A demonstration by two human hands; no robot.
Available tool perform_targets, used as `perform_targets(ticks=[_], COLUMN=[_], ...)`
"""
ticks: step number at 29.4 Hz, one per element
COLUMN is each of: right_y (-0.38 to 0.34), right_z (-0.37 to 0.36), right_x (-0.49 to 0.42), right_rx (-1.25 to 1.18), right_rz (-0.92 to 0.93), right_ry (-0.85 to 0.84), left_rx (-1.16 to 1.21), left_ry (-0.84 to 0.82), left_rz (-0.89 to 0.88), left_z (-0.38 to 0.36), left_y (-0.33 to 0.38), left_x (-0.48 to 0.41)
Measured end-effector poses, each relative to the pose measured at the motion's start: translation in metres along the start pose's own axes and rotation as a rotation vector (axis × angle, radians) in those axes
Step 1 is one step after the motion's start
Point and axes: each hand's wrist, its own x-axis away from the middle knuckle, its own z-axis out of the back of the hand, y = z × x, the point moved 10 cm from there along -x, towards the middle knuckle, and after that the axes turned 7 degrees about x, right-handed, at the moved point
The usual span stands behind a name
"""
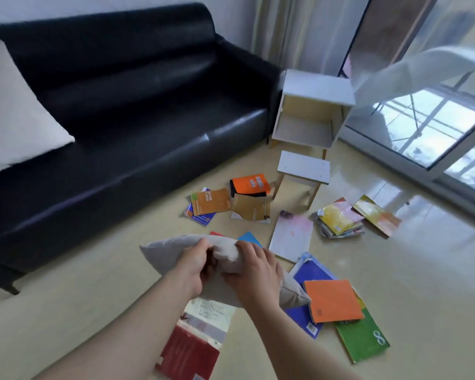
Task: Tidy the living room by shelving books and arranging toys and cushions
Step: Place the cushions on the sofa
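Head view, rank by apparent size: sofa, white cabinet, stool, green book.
1. Sofa, largest by far.
2. White cabinet.
3. Stool and green book look about alike. The book lies nearer the camera and is partly covered, so I am not ranking them.

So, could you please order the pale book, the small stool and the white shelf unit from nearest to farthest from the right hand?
From the right hand gripping the cushion:
1. The pale book, on the floor just ahead.
2. The small stool, beyond that book.
3. The white shelf unit, farthest, beside the sofa.
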Motion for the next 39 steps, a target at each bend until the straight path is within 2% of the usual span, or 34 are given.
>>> perform_targets(ticks=[3, 4, 6, 8, 12, 15, 17, 21, 26, 31, 33, 34, 37, 39], right_y=[-0.033, -0.062, -0.072, -0.097, -0.144, -0.174, -0.193, -0.237, -0.281, -0.311, -0.316, -0.36, -0.393, -0.412], right_z=[0.055, 0.094, 0.116, 0.163, 0.249, 0.297, 0.32, 0.357, 0.394, 0.415, 0.425, 0.419, 0.422, 0.418], right_x=[-0.002, 0.001, -0.002, -0.004, 0.004, 0.01, 0.013, 0.015, 0.008, -0.008, -0.014, -0.021, -0.025, -0.03], right_rx=[-0.063, -0.076, -0.075, -0.112, -0.283, -0.396, -0.411, -0.437, -0.584, -0.791, -0.818, -0.818, -0.857, -0.937], right_rz=[0.095, 0.169, 0.207, 0.274, 0.347, 0.388, 0.436, 0.55, 0.602, 0.637, 0.641, 0.677, 0.712, 0.72], right_ry=[0.151, 0.247, 0.29, 0.399, 0.581, 0.642, 0.651, 0.621, 0.606, 0.617, 0.626, 0.595, 0.568, 0.553], left_rx=[-0.002, -0.003, -0.029, -0.033, -0.133, -0.388, -0.509, -0.562, -0.628, -0.746, -0.782, -0.747, -0.756, -0.71], left_ry=[-0.072, -0.1, -0.151, -0.186, -0.311, -0.316, -0.271, -0.188, -0.139, 0.055, 0.126, 0.178, 0.201, 0.122], left_rz=[-0.063, -0.148, -0.185, -0.331, -0.739, -1.003, -1.069, -1.086, -1.082, -1.01, -1.033, -1.069, -1.196, -1.176], left_z=[-0.011, -0.012, -0.025, -0.034, -0.04, -0.04, -0.037, -0.012, 0.023, 0.093, 0.108, 0.145, 0.158, 0.168], left_y=[0.044, 0.083, 0.101, 0.15, 0.24, 0.282, 0.299, 0.333, 0.371, 0.411, 0.425, 0.45, 0.48, 0.493], left_x=[0.033, 0.064, 0.078, 0.114, 0.207, 0.258, 0.276, 0.282, 0.275, 0.25, 0.245, 0.243, 0.249, 0.246])
